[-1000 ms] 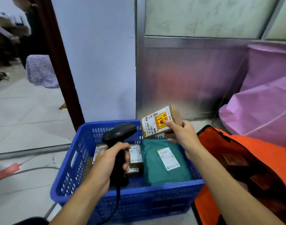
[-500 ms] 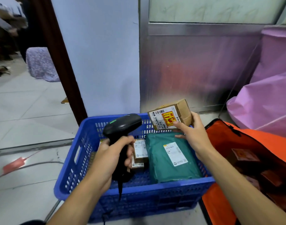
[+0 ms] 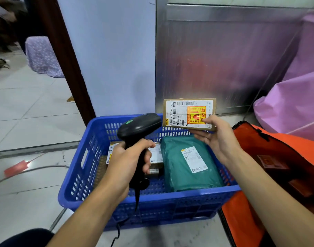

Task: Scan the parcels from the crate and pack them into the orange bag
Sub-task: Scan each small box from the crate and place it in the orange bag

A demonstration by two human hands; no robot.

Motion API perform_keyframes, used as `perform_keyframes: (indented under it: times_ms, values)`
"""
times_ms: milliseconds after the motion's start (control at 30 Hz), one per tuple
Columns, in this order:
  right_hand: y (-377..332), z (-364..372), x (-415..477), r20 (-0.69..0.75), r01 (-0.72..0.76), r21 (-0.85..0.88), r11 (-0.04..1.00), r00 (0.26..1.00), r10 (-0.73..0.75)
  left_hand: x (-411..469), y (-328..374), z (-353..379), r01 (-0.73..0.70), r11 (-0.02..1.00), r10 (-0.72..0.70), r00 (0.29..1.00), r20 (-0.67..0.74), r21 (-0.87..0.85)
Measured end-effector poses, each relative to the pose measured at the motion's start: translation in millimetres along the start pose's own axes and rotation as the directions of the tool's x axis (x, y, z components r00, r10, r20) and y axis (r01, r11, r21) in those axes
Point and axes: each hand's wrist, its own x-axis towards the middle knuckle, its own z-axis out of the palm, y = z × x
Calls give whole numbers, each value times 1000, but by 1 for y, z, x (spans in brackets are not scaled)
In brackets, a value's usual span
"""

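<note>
Left hand (image 3: 129,161) grips the barcode scanner (image 3: 140,125) just left of the cardboard parcel (image 3: 188,114), pinched by its lower edge in the right hand (image 3: 216,138) above the blue crate (image 3: 152,198); that light hold risks a drop

Bright, even indoor light. The metal panel (image 3: 223,59) beyond the right hand (image 3: 218,139) carries hazy reddish glare; the floor (image 3: 33,114) left of the left hand (image 3: 127,163) glints white. The parcel (image 3: 189,114) label is sharp, the scanner (image 3: 140,125) faintly sheened; frame edges bow and blur.
</note>
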Motion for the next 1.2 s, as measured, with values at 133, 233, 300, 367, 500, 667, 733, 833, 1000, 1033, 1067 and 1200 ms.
perform_keyframes:
  times_ms: [133,233,300,367,500,667,733,833,1000,1033,1067,1200]
  values:
    - [-2,-1,-3,-1,-3,3,1000,1000,3,0,-2,3,-26,1000,26,1000,-7,-12]
    - [-2,0,-6,-5,-4,-30,1000,1000,4,-1,-3,4,-42,999,42,999,-1,-11]
    - [-2,0,-7,-9,-8,-39,999,1000,7,-2,-3,5,-47,999,47,999,7,-12]
    - [-3,1,-7,-16,-10,-46,999,1000,9,-3,-3,5,-46,999,46,999,17,-8]
    - [-3,1,-7,-25,-9,-60,998,1000,7,-5,-1,4,-35,999,35,999,40,4]
    - [-1,1,-6,-37,-19,-86,996,999,15,-7,1,5,-42,999,41,998,54,18]
    - [-1,1,-5,-42,-19,-96,995,999,15,-8,1,4,-48,999,47,997,59,21]
    - [0,2,-4,-46,-18,-106,994,999,14,-8,2,4,-55,998,53,997,62,28]
    - [1,2,-4,-39,-11,-120,993,999,7,-9,3,4,-49,999,48,997,58,23]
    - [1,2,-4,-40,-11,-123,992,999,6,-10,3,4,-48,999,46,997,58,22]
    - [1,2,-3,-42,-12,-126,992,999,7,-10,3,4,-47,999,46,997,58,22]
    - [2,2,-2,-58,-22,-153,988,998,13,-11,3,6,-27,999,26,998,53,28]
